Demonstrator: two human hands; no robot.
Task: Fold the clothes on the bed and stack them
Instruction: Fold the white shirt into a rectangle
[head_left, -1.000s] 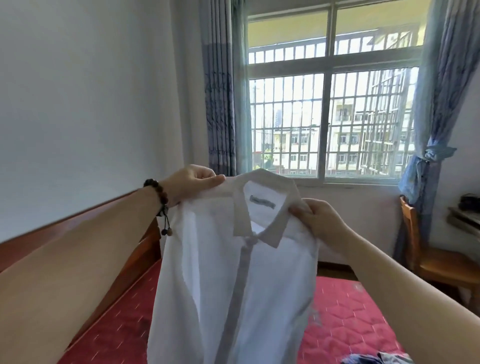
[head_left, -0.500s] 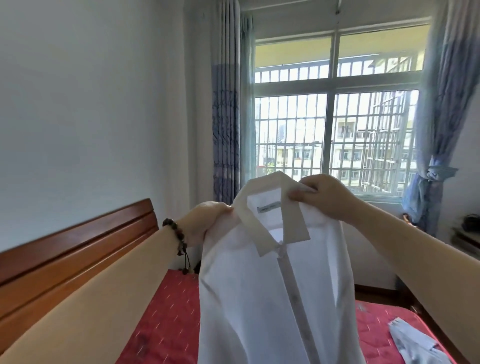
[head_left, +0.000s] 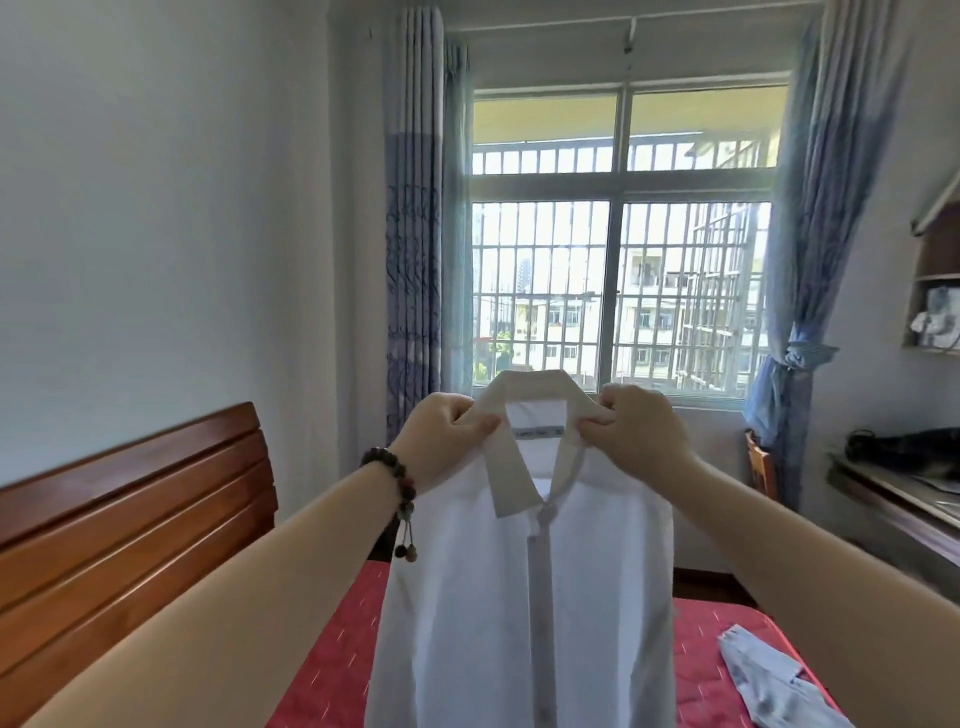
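A white collared shirt (head_left: 524, 613) hangs upright in front of me, its button placket facing me and its lower part cut off by the frame. My left hand (head_left: 447, 441), with a bead bracelet on the wrist, pinches the left side of the collar. My right hand (head_left: 636, 434) pinches the right side of the collar at the same height. Below lies the bed with a red quilted cover (head_left: 332, 660). A light blue-grey garment (head_left: 774, 680) lies crumpled on the cover at the lower right.
A wooden headboard (head_left: 130, 519) runs along the left wall. Straight ahead is a barred window (head_left: 618, 291) with blue curtains. A wooden chair (head_left: 761, 467) and a desk (head_left: 904, 504) stand at the right, with a wall shelf above.
Both hands have shifted along the collar to a level grip on either side of it, and the shirt now hangs straight and centred. The view has swung right and up.
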